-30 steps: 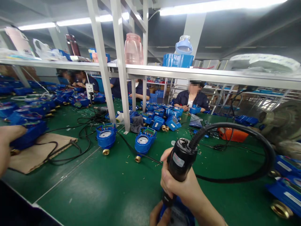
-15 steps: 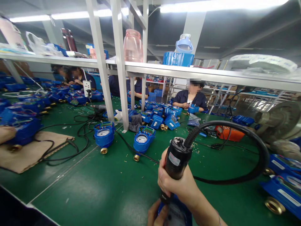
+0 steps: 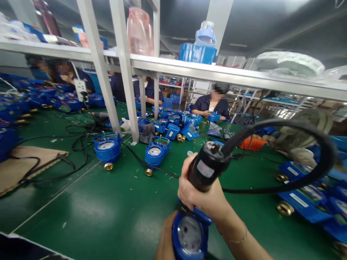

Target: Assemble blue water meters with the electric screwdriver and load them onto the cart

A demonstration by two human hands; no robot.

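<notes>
My right hand (image 3: 199, 196) is closed around a black corded electric screwdriver (image 3: 207, 168), held tilted with its lower end down at the top of a blue water meter (image 3: 189, 236). The tip itself is hidden behind my fingers and the meter. The meter's round dial faces me. Along the meter's left side, my left hand (image 3: 166, 240) grips the housing, its fingertips partly out of sight. From the screwdriver's top a thick black cable (image 3: 322, 144) loops out to the right, blurred.
Two blue meters (image 3: 107, 150) with brass fittings stand ahead on the green table (image 3: 103, 209). More meters (image 3: 303, 198) lie at right. A metal shelf post (image 3: 124, 72), cardboard (image 3: 29, 164), an orange object (image 3: 252, 142) and loose cords surround the area. A co-worker (image 3: 210, 104) sits opposite.
My view has turned slightly right and down. More of the meter's dial shows, and my left hand now lies along its left side. The cable loop has swung right.
</notes>
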